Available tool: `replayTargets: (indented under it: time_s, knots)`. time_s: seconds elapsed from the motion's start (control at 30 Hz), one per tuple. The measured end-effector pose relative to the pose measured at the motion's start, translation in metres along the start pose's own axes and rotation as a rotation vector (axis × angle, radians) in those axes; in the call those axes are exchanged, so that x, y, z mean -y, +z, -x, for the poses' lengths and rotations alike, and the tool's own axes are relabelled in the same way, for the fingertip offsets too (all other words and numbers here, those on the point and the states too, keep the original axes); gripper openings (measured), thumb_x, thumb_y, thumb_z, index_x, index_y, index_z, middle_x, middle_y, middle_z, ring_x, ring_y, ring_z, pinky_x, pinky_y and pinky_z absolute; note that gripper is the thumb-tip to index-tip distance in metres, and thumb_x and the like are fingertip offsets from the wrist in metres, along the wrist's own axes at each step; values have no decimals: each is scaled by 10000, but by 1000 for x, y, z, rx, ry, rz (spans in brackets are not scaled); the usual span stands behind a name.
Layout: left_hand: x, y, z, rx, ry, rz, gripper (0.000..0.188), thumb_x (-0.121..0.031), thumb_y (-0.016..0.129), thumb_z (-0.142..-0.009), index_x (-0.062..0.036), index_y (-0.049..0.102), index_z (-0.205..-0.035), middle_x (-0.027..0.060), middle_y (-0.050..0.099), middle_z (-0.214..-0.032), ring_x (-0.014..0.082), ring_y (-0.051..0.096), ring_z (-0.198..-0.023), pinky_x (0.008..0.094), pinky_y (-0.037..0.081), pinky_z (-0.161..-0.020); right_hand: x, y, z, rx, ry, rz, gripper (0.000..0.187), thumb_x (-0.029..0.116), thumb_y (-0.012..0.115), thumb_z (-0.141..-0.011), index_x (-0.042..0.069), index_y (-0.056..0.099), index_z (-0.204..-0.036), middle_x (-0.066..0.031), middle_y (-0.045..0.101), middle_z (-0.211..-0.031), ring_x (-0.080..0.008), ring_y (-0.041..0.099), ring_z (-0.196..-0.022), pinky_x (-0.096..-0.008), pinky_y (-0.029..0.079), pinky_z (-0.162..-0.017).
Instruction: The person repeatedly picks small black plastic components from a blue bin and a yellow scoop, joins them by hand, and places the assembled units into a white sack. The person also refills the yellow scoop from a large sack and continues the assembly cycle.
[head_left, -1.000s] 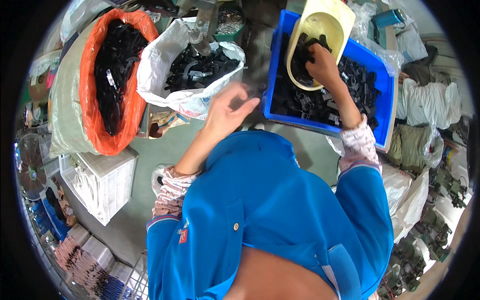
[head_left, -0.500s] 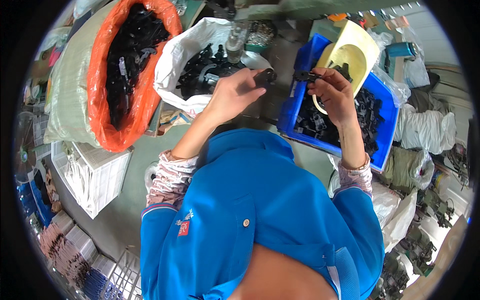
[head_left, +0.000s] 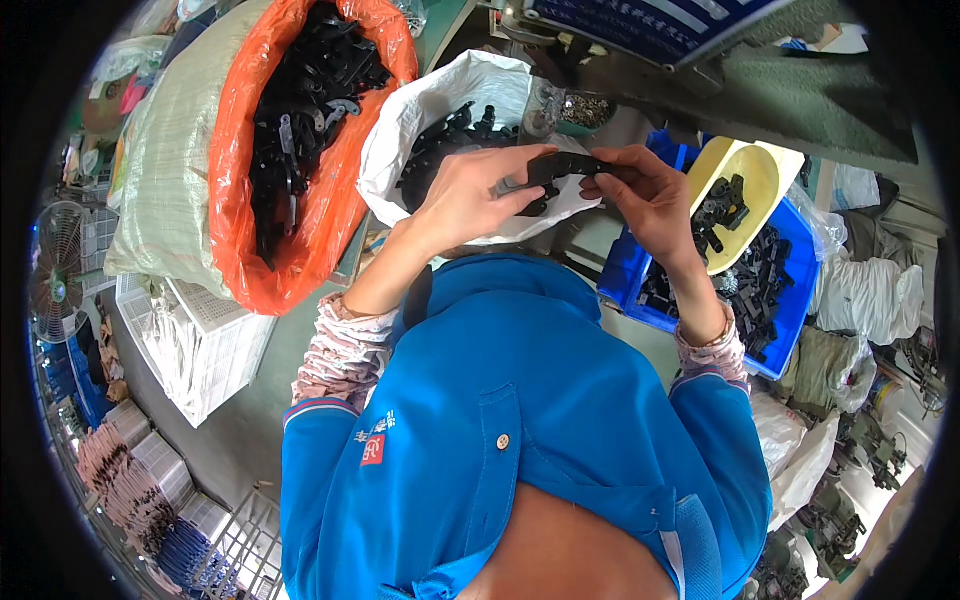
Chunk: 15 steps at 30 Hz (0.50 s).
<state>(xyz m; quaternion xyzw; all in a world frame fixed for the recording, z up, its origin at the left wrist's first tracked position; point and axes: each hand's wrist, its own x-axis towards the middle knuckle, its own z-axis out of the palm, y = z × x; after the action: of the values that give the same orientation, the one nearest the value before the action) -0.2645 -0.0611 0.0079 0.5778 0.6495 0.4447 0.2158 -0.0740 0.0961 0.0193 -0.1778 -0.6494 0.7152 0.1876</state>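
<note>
Both hands meet over the near right edge of a white woven sack (head_left: 385, 140) that holds black parts. My left hand (head_left: 470, 195) is closed on a dark, curved black part (head_left: 548, 168), thumb below and fingers above. Against that part's right end, my right hand (head_left: 648, 195) pinches a smaller black piece (head_left: 598, 168). The two pieces touch or overlap; whether they are joined I cannot tell. To the right stands a blue bin (head_left: 800, 325) of small black pieces. A pale yellow scoop-shaped tray (head_left: 770, 165) with more of them rests on it.
A big sack with an orange liner (head_left: 235, 215), full of black parts, stands at the left. Green machinery with a blue plate (head_left: 660, 25) hangs over the far side. A white plastic crate (head_left: 205, 350) sits low at left, and a fan (head_left: 62, 270) stands farther left.
My right hand has moved left from above the blue bin, bringing its small black piece to the part in my left hand. The view has shifted, showing more of the machine.
</note>
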Motion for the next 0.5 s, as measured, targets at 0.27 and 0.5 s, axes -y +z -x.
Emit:
replayTargets:
  time_s: [0.27,0.5]
  knots:
    - [10,-28,-19,-74,210,-196,524,-63,750,-742,-69,646,-1255,74,582,-673,239,611,-654,338,503,-640,-4,25,-25,-93,-116,57,225,-67,588,-912,-58,603,-1137,-136,671,-1044,-190,690,-929,-304,569,-825]
    - [18,-54,-54,-47,369,-275,358,-111,753,-744,-47,691,-1091,80,612,-743,271,591,-644,352,477,-595,-3,32,-46,-152,-337,-24,286,-96,567,-911,-80,578,-1197,-186,664,-1094,-256,687,-943,-377,585,-849]
